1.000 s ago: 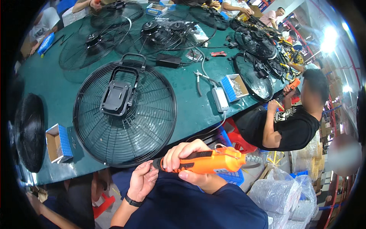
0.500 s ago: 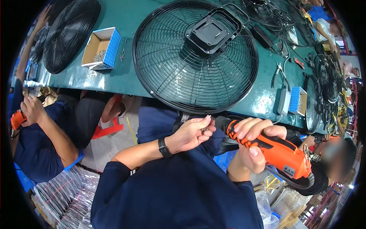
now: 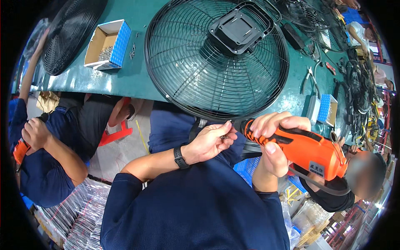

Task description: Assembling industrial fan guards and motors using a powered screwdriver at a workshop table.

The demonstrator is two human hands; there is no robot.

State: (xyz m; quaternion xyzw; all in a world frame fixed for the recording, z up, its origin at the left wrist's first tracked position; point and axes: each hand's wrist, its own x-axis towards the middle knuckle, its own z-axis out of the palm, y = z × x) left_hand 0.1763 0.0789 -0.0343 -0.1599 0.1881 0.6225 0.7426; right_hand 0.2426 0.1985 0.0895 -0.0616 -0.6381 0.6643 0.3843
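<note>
1. A long table with a glossy dark-green top (image 3: 137, 83) lies ahead of the person.
2. On it, a large, round, black wire-grille fan (image 3: 218, 58) rests flat, a square black plastic mount (image 3: 239, 31) on top and its near rim reaching past the table edge.
3. At far left is a round, black, finely ribbed fan grille (image 3: 73, 39).
4. An orange-and-black plastic corded power screwdriver (image 3: 314, 156) is held just below the fan's near rim, its black nose pointing left.
5. An open blue-sided cardboard box (image 3: 121, 43) with screws inside stands left of the fan.
6. The right hand (image 3: 276, 155) is wrapped around the screwdriver, 4 fingers over the top, the thumb on the near side.
7. The left hand (image 3: 210, 143), just beside the nose, presses thumb and index finger together; whatever they pinch is too small to tell.
8. A black strap (image 3: 180, 157) circles the left wrist.
9. Small metal pieces (image 3: 225, 136) sit in the left hand's curled fingers.
</note>
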